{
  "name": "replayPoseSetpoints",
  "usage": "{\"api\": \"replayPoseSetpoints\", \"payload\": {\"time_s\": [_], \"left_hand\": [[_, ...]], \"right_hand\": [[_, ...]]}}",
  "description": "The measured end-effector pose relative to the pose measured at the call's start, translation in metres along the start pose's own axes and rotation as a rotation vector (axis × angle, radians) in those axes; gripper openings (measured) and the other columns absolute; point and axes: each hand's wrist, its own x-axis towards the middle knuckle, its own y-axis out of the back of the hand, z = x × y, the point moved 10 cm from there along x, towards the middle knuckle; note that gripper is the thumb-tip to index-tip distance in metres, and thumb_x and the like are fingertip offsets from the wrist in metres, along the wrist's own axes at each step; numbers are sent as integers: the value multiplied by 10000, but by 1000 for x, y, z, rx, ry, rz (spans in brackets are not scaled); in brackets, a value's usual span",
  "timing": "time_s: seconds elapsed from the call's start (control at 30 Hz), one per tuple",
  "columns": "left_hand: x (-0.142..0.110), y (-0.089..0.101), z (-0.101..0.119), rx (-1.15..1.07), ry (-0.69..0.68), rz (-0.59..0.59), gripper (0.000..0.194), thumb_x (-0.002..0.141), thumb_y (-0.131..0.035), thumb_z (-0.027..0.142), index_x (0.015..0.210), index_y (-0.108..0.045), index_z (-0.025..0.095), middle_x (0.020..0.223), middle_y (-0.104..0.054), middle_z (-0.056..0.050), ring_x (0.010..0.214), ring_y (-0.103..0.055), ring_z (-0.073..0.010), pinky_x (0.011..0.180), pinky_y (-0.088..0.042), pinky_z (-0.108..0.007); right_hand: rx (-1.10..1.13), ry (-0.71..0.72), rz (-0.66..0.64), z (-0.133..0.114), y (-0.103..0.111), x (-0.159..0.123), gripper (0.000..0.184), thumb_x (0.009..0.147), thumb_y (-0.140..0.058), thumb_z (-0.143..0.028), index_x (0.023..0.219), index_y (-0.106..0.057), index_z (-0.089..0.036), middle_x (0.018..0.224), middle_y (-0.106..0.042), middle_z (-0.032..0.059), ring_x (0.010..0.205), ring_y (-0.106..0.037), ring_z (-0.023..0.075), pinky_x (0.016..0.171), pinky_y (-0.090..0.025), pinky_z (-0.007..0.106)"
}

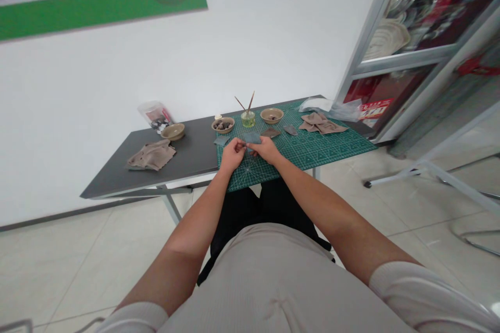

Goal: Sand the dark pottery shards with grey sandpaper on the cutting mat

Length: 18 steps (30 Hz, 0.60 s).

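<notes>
Both my hands meet over the green cutting mat (312, 148) near its front left part. My left hand (233, 155) and my right hand (265, 149) are closed in a pinch on a small grey-blue piece of cloth (252, 138) held between them. Another grey-blue piece (221, 140) lies just left of my left hand at the mat's edge. Two brownish small pieces (271, 132) (290, 129) lie on the mat just beyond my right hand.
On the dark grey table (117, 179) lie a crumpled tan cloth (151, 155), three shallow bowls (173, 131) (223, 125) (272, 115), a glass with sticks (247, 117), a plastic bag (154, 114) and more tan cloths (320, 124). A glass cabinet (414, 41) stands right.
</notes>
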Motion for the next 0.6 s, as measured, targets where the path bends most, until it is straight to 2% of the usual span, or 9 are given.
{"api": "replayPoseSetpoints", "payload": {"time_s": [0.27, 0.43, 0.6], "left_hand": [[0, 1, -2, 16, 16, 12, 63, 783, -614, 155, 791, -570, 200, 653, -539, 51, 613, -507, -123, 622, -407, -251], [-3, -1, 4, 110, -21, -8, 107, 799, -599, 145, 741, -532, 206, 662, -575, 37, 634, -526, -134, 662, -418, -266], [-5, 4, 8, 186, -40, 56, 116, 823, -581, 148, 755, -518, 217, 687, -591, 23, 668, -549, -153, 685, -423, -279]], "right_hand": [[-15, -2, 3, -2, -1, 0, 355, 720, -838, -439, 819, -675, -140, 613, -676, 18, 524, -640, 149, 448, -488, 219], [-30, 10, 20, -3, 0, 2, 371, 740, -820, -471, 819, -672, -139, 616, -671, 10, 511, -634, 140, 441, -488, 213], [-71, 5, 6, -2, -2, 0, 338, 754, -815, -439, 809, -662, -143, 586, -660, 4, 506, -627, 140, 459, -492, 218]]}}
